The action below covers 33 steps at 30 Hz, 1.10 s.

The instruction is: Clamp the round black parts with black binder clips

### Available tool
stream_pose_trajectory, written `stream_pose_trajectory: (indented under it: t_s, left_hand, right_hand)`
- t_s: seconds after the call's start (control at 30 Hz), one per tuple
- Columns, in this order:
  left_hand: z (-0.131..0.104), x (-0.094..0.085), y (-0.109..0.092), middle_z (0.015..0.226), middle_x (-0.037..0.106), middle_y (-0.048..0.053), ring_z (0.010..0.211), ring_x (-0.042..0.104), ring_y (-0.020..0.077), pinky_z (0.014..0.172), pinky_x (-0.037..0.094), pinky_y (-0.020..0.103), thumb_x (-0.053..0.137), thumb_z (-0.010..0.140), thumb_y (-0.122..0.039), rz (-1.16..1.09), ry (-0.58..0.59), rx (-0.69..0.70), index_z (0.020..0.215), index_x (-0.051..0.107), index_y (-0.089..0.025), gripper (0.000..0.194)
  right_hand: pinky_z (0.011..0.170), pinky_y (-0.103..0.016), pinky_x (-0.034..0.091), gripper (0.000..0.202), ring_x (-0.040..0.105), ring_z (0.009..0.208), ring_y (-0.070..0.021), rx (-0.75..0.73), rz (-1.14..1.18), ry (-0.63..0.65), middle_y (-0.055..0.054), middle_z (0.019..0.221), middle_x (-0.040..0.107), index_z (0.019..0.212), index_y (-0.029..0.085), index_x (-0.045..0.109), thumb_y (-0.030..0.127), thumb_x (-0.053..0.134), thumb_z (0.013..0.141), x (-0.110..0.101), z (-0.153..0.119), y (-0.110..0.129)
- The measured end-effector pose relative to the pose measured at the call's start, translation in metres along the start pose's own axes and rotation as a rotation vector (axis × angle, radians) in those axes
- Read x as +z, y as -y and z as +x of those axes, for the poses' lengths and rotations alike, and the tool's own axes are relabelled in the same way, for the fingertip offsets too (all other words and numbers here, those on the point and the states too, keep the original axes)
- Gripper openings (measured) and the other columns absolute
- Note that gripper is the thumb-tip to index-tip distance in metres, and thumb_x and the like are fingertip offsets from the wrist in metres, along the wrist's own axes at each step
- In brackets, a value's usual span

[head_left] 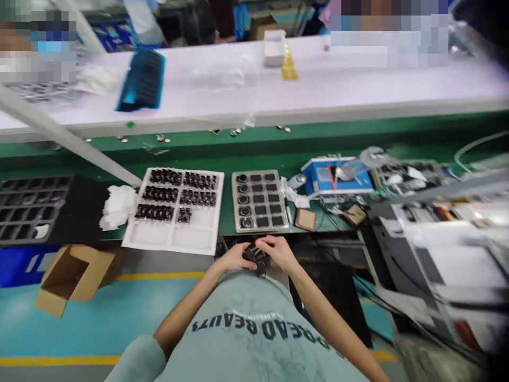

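Note:
Close to my body, just off the bench's front edge, my left hand (pixel 236 258) is closed on a small black part with a round end (pixel 260 269). My right hand (pixel 281 252) has its thumb and fingers pinched on the upper side of the same part. The fingers and blur hide its exact kind. Beyond my hands lies a grey plastic tray (pixel 268 222), with round black pieces in its left column. Left of that, a white divided tray (pixel 199 240) bears rows of small dark parts, its front compartments bare.
Crumpled white paper (pixel 118 206) and a dark compartment tray (pixel 66 199) lie left. A blue box (pixel 316 180), a brown square pad (pixel 305 218) and cables sit right. An open cardboard box (pixel 75 276) stands lower left. Other people are across the white raised shelf (pixel 191 109).

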<state>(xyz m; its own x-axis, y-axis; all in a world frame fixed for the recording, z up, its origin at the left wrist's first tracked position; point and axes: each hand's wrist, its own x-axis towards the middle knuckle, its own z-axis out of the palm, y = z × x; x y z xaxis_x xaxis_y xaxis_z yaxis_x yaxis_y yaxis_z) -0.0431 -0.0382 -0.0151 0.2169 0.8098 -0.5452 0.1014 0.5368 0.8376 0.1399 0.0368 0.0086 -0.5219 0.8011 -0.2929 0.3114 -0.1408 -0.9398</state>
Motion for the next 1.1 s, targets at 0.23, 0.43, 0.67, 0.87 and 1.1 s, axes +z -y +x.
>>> stream_pose_trajectory:
  t_s: [0.23,0.43,0.67,0.87,1.1]
  left_hand:
    - [-0.003,-0.029,0.009,0.089,0.070,0.005,0.067,0.067,0.0144,0.066,0.058,0.029,0.086,0.065,-0.014,-0.384,-0.273,-0.234,0.115,0.066,-0.014,0.053]
    - [0.029,-0.010,0.009,0.083,0.072,0.007,0.063,0.068,0.0124,0.062,0.058,0.023,0.077,0.074,-0.006,-0.649,-0.172,-0.351,0.099,0.068,-0.011,0.027]
    - [0.110,0.074,-0.002,0.080,0.072,0.011,0.067,0.069,0.0157,0.064,0.056,0.024,0.068,0.083,-0.008,-0.661,-0.084,-0.549,0.091,0.069,-0.010,0.009]
    - [0.179,0.123,-0.006,0.065,0.058,0.004,0.057,0.059,0.0135,0.064,0.057,0.029,0.050,0.092,-0.012,-0.669,-0.270,-0.602,0.084,0.059,-0.013,0.013]
    - [0.206,0.143,-0.006,0.067,0.053,-0.001,0.059,0.052,0.0087,0.067,0.055,0.022,0.051,0.091,-0.006,-0.736,-0.351,-0.597,0.079,0.051,-0.017,0.017]
  right_hand:
    - [0.080,-0.035,0.051,0.053,0.064,0.085,-0.0231,0.148,0.001,-0.112,-0.007,0.090,0.071,0.099,0.016,0.074,0.061,0.074,0.071,0.002,0.015,-0.051]
    - [0.101,-0.044,0.048,0.081,0.058,0.125,-0.0284,0.026,0.218,-0.109,-0.013,0.139,0.059,0.136,0.025,0.058,0.044,0.086,0.063,0.018,-0.010,-0.081]
    - [0.085,-0.037,0.056,0.051,0.071,0.092,-0.0243,0.152,0.192,-0.594,-0.011,0.106,0.074,0.118,0.017,0.068,0.042,0.073,0.073,-0.038,-0.028,-0.106]
    - [0.091,-0.040,0.053,0.054,0.071,0.098,-0.0288,0.396,-0.244,-0.844,-0.013,0.100,0.076,0.124,0.015,0.064,0.035,0.073,0.075,-0.109,-0.032,-0.128]
    - [0.086,-0.037,0.058,0.072,0.070,0.095,-0.0228,0.127,0.025,-0.880,-0.014,0.121,0.070,0.136,0.014,0.053,0.043,0.073,0.073,-0.132,-0.063,-0.131]
